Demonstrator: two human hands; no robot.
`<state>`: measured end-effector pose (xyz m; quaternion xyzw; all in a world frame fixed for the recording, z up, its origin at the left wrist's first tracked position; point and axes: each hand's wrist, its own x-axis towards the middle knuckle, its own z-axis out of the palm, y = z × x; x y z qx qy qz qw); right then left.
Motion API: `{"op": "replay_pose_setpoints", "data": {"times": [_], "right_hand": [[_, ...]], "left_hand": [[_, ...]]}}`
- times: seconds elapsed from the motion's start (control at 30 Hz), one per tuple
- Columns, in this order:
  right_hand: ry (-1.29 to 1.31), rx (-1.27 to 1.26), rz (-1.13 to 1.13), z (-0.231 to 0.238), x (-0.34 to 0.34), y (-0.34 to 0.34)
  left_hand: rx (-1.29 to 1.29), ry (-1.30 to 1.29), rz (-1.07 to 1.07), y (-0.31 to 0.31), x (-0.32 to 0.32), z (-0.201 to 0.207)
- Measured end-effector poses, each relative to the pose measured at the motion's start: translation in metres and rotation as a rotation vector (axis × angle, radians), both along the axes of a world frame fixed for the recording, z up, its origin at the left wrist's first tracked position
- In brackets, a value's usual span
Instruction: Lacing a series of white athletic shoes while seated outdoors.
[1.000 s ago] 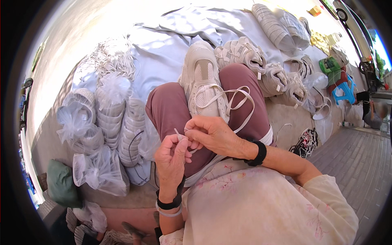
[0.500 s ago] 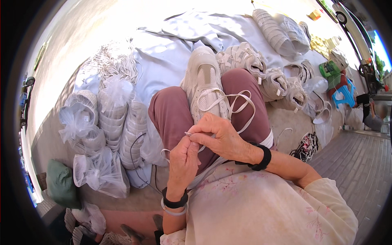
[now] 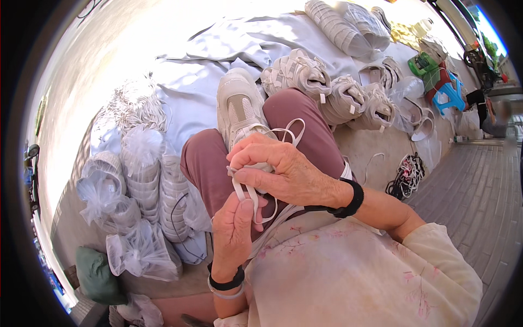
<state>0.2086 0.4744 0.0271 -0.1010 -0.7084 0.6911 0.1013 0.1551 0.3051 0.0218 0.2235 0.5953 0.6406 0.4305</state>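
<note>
A beige-and-white sneaker [image 3: 239, 106] is held between my knees, its toe pointing away from me. My right hand [image 3: 291, 171] pinches a white shoelace [image 3: 250, 192] near its end, just over the shoe's throat. Below it, my left hand [image 3: 234, 226] closes on the same lace between thumb and fingers. Part of the lace forms a loop between the two hands, and another loop rises to the right above my knee. The rear of the sneaker is hidden behind my right hand.
Several sneakers [image 3: 348, 101] line up right of my knee. Bagged stacks of pale shoe parts [image 3: 144, 177] stand at left, beside a bundle of white laces [image 3: 136, 106]. A lace tangle [image 3: 406, 175], a blue stool [image 3: 449, 94] and a green pillow [image 3: 97, 275] lie around.
My hands have moved apart, the right one up toward the shoe and the left one lower. A lace loop now shows between them. The whole view has shifted slightly.
</note>
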Motion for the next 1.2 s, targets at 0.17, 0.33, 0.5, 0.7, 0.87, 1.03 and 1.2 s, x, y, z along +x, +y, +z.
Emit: {"op": "replay_pose_setpoints", "data": {"times": [0.17, 0.33, 0.5, 0.7, 0.87, 1.03, 1.2], "right_hand": [[0.014, 0.102, -0.056, 0.002, 0.013, 0.024], [-0.061, 0.157, -0.218, -0.013, 0.02, 0.026], [-0.104, 0.127, -0.223, -0.032, 0.038, 0.043], [-0.1, 0.284, -0.06, -0.042, 0.044, 0.038], [0.116, 0.339, 0.217, -0.045, 0.039, -0.007], [0.082, 0.753, 0.688, -0.055, 0.036, -0.038], [-0.122, 0.456, 0.517, -0.004, 0.025, 0.033]], "left_hand": [[0.245, -0.153, 0.214, -0.039, -0.033, 0.035], [0.667, -0.191, 0.341, -0.093, -0.065, 0.08], [-0.478, 1.49, 0.874, -0.182, -0.093, 0.111], [-0.797, 1.554, 1.197, -0.249, -0.077, 0.164], [-0.132, 1.103, 1.211, -0.287, -0.073, 0.182], [-0.518, 1.688, 1.336, -0.283, -0.08, 0.166], [-0.379, 1.472, 1.364, -0.283, -0.086, 0.151]]}}
